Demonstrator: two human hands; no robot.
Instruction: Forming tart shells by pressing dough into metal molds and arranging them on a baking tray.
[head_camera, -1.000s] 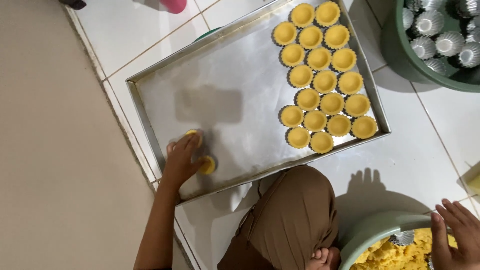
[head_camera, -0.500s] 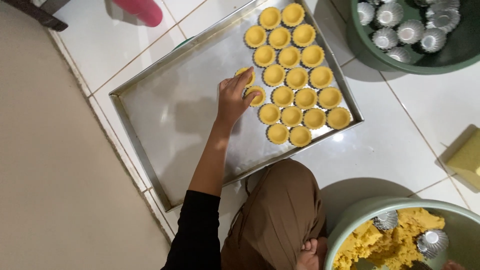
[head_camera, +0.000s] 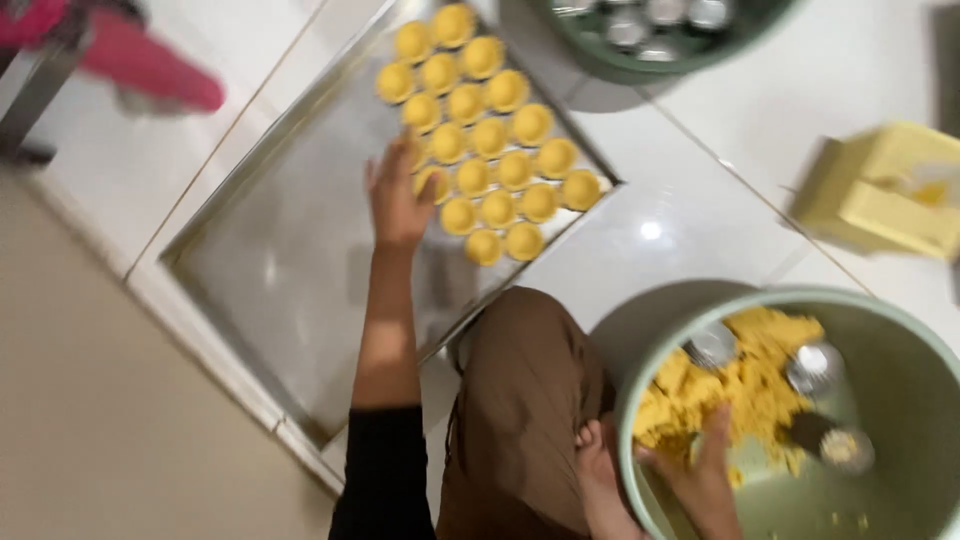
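A large metal baking tray (head_camera: 280, 290) lies on the white tiled floor. Its far right corner holds several rows of yellow dough-filled tart shells (head_camera: 490, 140). My left hand (head_camera: 395, 195) lies flat on the tray at the left edge of those rows, fingers spread, its thumb side touching a shell. My right hand (head_camera: 700, 480) reaches into a pale green bowl (head_camera: 900, 340) at the lower right, fingers resting on the yellow dough (head_camera: 740, 390). A few small metal moulds (head_camera: 815, 365) lie in that dough.
A dark green basin (head_camera: 600, 62) of empty metal moulds stands at the top. A yellow box (head_camera: 880, 190) sits on the floor at the right, and a pink object (head_camera: 140, 65) is at the top left. My brown-clad knee (head_camera: 530, 400) lies between tray and bowl.
My left hand carried shells from the tray's near left corner across to the rows and now rests beside them. The view swung right, and my right hand went into the bowl.
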